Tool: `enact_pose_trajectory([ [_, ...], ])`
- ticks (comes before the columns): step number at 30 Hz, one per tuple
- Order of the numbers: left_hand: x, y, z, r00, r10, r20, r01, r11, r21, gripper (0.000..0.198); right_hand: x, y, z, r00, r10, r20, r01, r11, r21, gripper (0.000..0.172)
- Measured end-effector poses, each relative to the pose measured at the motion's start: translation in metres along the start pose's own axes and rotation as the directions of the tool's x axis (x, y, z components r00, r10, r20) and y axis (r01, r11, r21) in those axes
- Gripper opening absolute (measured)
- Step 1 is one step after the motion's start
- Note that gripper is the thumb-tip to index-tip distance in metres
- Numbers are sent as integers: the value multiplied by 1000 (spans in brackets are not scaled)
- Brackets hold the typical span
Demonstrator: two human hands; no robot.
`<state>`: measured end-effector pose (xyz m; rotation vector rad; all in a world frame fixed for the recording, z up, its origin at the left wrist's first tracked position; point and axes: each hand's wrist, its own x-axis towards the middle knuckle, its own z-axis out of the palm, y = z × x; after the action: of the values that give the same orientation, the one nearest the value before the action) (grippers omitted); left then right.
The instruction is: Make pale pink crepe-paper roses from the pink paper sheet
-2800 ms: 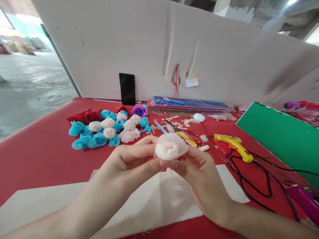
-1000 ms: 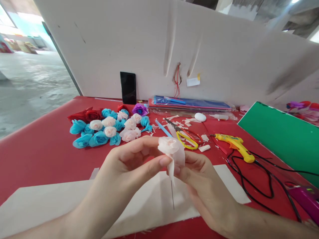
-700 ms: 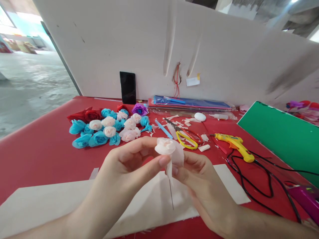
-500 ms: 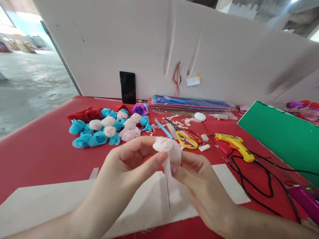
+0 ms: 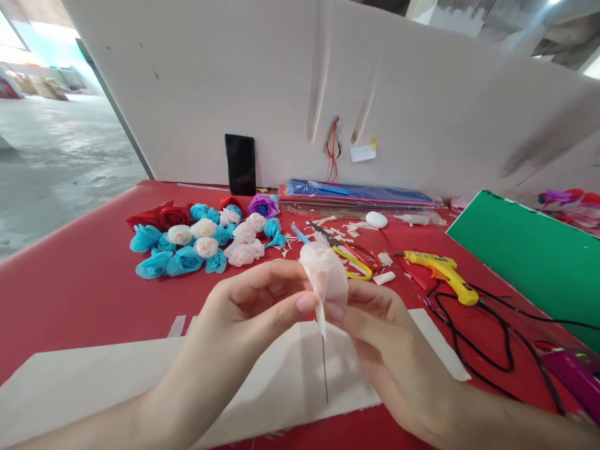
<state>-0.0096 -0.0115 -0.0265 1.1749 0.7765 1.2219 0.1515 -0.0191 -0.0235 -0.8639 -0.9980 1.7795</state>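
A pale pink paper flower (image 5: 325,272) on a thin wire stem (image 5: 325,365) is pinched between both my hands above a white paper sheet (image 5: 94,381). My left hand (image 5: 248,319) grips its base with thumb and fingers closed. From the right, my right hand (image 5: 389,337) presses its fingers against the same base. The bloom tilts away from me and the stem hangs straight down.
A pile of blue, white, red and purple paper flowers (image 5: 201,240) lies at the left of the red table (image 5: 70,281). Scissors (image 5: 349,253), a yellow glue gun (image 5: 440,272) with black cord, paper scraps, a green board (image 5: 529,262), a phone (image 5: 240,165) against the wall.
The flower has been turned in my fingers: its face pointed toward me earlier and now tilts away, with the wire stem showing below. Both hands stay at the same spot.
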Motion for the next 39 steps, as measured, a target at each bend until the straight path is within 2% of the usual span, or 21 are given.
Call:
enact_pose_trajectory([
  [3, 0, -2, -2, 999, 9, 33, -10, 1000, 21, 13, 1, -2, 1, 1000, 1, 16, -1, 1000, 11, 5],
  [5, 1, -3, -2, 1000, 19, 14, -20, 999, 50, 14, 1, -1, 0, 1000, -1, 4, 1, 1000, -10, 7],
  [8, 2, -2, -2, 998, 50, -27, -46, 991, 127, 16, 2, 2, -1, 999, -18, -31, 16, 997, -71, 8],
  [12, 1, 1, -1, 996, 89, -31, -82, 978, 194, 16, 1, 4, -2, 994, -53, -92, 37, 986, -164, 12],
  [21, -1, 1, -1, 988, 142, -64, -112, 934, 340, 14, 1, 9, -1, 979, -169, -112, 122, 932, -341, 7],
  [24, 1, 2, 0, 988, 140, -67, -108, 931, 350, 14, 2, 8, 1, 966, -231, -116, 164, 895, -414, 6],
  [29, 2, 2, 2, 989, 136, -57, -109, 935, 336, 19, 4, 8, 1, 928, -370, -54, 298, 820, -489, 13],
  [35, -1, -1, 2, 987, 137, -86, -106, 950, 295, 17, 6, 14, -4, 916, -401, 18, 362, 806, -468, 13],
  [39, -1, 0, 4, 988, 121, -98, -84, 944, 320, 16, 7, 18, -1, 924, -383, -3, 345, 834, -432, 15],
])
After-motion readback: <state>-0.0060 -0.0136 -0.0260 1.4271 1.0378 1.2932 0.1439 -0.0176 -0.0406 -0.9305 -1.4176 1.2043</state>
